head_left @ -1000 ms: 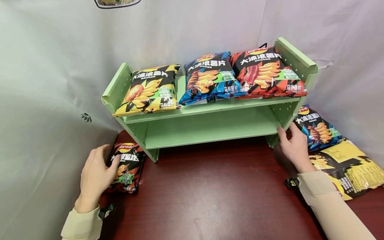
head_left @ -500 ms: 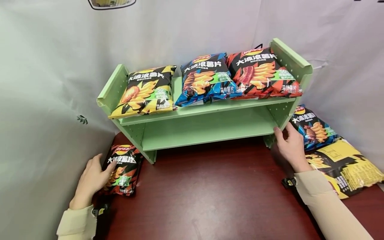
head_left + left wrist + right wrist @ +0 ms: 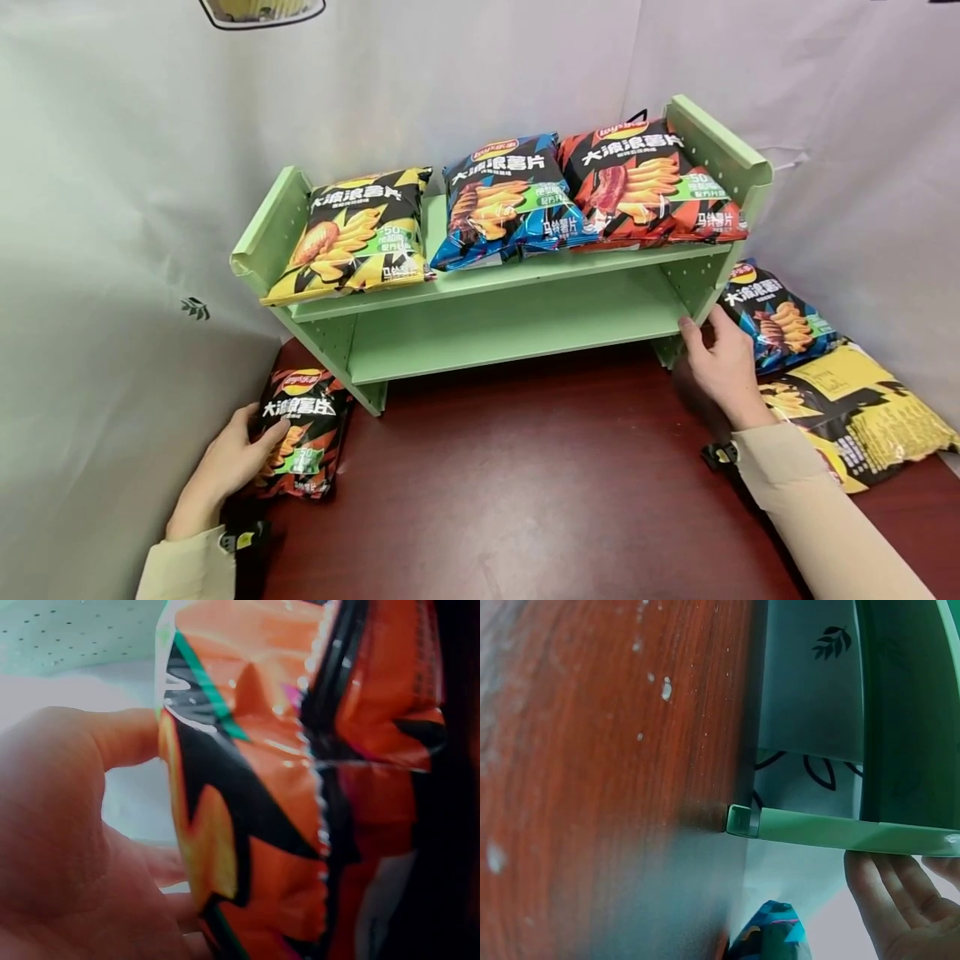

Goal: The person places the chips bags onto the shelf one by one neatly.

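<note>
In the head view my left hand (image 3: 228, 458) is at the red-and-black bag of potato chips (image 3: 307, 454) on the table's left side. Its thumb lies over the bag's front and its fingers go round the left edge, partly hidden. The left wrist view shows the thumb and fingers (image 3: 135, 739) against the side of the crinkled bag (image 3: 262, 802). At the other end my right hand (image 3: 723, 362) holds the front edge of the green shelf's (image 3: 517, 325) right side panel. In the right wrist view its fingers (image 3: 877, 892) touch that panel's (image 3: 840, 831) outer face.
On the top tier lie a yellow chip bag (image 3: 352, 237), a blue one (image 3: 506, 200) and a red one (image 3: 648, 187). Right of the shelf are another blue bag (image 3: 780, 321) and a yellow bag (image 3: 855, 408) on the dark red table (image 3: 510, 500). Pale curtains (image 3: 112, 250) hang close around.
My left hand has come down from over the red bag and closed on its left side. The right hand keeps its place at the shelf. The head view has shifted slightly.
</note>
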Motion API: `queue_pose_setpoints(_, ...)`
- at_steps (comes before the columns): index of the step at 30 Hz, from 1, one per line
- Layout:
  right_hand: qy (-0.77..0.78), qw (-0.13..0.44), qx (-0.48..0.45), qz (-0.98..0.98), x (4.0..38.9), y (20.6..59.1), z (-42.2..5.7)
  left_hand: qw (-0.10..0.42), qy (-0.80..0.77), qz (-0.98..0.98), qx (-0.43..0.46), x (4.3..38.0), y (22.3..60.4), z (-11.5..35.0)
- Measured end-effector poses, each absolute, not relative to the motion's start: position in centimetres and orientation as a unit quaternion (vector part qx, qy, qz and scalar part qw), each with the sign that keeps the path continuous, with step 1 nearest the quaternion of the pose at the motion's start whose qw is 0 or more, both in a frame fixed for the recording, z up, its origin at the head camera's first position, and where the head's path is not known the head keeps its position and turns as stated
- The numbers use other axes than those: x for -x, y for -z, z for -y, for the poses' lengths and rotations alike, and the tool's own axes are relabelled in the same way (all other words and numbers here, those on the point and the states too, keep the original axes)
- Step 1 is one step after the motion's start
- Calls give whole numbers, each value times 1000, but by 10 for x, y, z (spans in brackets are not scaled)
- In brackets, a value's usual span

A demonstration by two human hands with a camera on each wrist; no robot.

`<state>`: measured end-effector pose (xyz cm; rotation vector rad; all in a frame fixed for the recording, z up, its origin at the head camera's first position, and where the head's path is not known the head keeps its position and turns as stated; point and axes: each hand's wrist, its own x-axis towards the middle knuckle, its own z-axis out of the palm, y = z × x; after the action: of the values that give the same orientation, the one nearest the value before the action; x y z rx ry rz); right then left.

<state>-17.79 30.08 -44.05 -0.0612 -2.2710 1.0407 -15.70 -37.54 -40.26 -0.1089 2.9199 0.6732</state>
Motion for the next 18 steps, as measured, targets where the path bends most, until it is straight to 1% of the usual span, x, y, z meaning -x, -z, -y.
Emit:
queue_pose_setpoints(11, -391, 322, 23, 862, 177, 441, -301, 107, -295, -947, 68, 158, 410, 381)
queue_pose_setpoints(15, -391, 320, 21, 863, 177, 441, -301, 108, -296, -945, 88, 159, 412, 382)
queue_pose_setpoints(18, -394, 317, 19, 862, 177, 440, -301, 99, -316, -938, 102, 159, 415, 383)
